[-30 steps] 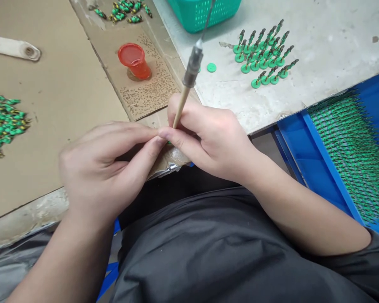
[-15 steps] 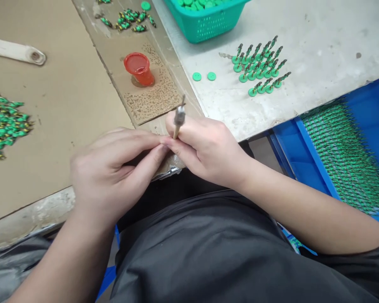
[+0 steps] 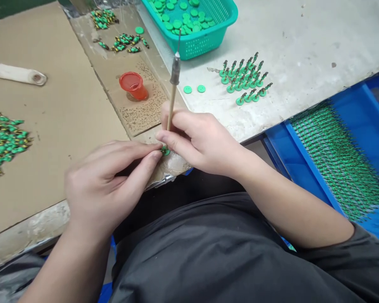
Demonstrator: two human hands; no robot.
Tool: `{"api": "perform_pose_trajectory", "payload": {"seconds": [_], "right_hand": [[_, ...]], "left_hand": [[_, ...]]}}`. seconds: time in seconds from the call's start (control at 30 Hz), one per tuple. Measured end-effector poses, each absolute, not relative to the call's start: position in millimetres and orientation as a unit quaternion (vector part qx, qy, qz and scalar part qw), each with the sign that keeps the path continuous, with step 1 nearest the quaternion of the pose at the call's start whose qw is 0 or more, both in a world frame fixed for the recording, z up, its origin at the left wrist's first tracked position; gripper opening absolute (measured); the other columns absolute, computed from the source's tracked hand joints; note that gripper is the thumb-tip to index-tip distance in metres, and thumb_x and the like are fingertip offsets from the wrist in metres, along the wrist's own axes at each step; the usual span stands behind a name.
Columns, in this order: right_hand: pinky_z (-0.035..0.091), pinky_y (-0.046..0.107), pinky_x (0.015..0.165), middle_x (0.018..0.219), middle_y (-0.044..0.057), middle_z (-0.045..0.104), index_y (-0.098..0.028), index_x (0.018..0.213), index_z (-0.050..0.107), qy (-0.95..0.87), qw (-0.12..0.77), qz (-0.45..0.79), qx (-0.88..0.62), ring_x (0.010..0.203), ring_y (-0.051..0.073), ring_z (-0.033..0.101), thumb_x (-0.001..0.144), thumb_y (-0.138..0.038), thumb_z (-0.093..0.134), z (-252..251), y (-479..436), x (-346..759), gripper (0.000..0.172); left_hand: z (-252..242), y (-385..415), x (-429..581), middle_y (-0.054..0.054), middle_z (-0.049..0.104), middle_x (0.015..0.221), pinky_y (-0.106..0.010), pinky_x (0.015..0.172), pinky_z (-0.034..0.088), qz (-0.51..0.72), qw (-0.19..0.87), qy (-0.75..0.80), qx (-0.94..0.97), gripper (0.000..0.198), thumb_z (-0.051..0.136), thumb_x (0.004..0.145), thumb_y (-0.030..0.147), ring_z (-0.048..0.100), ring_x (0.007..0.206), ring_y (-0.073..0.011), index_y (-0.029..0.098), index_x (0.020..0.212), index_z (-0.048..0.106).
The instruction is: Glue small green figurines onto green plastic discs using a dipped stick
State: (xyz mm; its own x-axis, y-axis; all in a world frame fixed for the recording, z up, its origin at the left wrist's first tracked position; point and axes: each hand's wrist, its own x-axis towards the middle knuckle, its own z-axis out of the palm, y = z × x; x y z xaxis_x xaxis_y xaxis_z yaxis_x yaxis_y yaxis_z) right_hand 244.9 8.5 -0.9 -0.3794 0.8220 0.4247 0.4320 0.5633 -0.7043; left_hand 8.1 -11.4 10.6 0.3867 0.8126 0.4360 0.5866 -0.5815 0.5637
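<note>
My left hand (image 3: 105,181) is closed in a pinch near the table edge. A small green piece (image 3: 166,150) with a round, disc-like part shows at its fingertips; the rest is hidden by the fingers. In my right hand (image 3: 197,141) is a thin wooden-handled tool (image 3: 172,99), held upright like a pen. A dark grey collar and a fine needle-like point top this tool, while its lower end is hidden behind the right thumb. The right hand is just beside the green piece. Beyond the hands a red cup (image 3: 134,86) of liquid stands on speckled cardboard.
A green basket (image 3: 202,46) holds button-like green discs. Two loose discs (image 3: 201,89) lie near rows of small dark-and-green figures on discs (image 3: 246,82). Piles of green-and-yellow figures (image 3: 6,141) lie on the left. At right, a blue crate (image 3: 326,181) holds many figures. A white-handled tool (image 3: 17,73) lies upper left.
My right hand has drawn slightly apart from the left fingertips, and its tool now stands taller in view. The green piece has come into sight. The whole view has shifted slightly.
</note>
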Motion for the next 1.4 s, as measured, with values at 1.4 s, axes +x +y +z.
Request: {"api": "perform_pose_trajectory", "payload": {"seconds": [1.4], "right_hand": [[0.061,0.026,0.098,0.106,-0.002,0.073,-0.025,0.119,0.062,-0.807,0.38,0.26,-0.37,0.106,0.016,0.079,0.131,-0.037,0.044,-4.4,-3.9,238.1,0.025]], "left_hand": [[7.3,-6.4,4.0,0.002,0.092,0.111,-0.023,0.101,0.062,0.341,0.139,0.398,0.84,0.009,0.081,0.11,0.019,0.086,0.101,-0.012,0.025,0.113,0.087]]}}
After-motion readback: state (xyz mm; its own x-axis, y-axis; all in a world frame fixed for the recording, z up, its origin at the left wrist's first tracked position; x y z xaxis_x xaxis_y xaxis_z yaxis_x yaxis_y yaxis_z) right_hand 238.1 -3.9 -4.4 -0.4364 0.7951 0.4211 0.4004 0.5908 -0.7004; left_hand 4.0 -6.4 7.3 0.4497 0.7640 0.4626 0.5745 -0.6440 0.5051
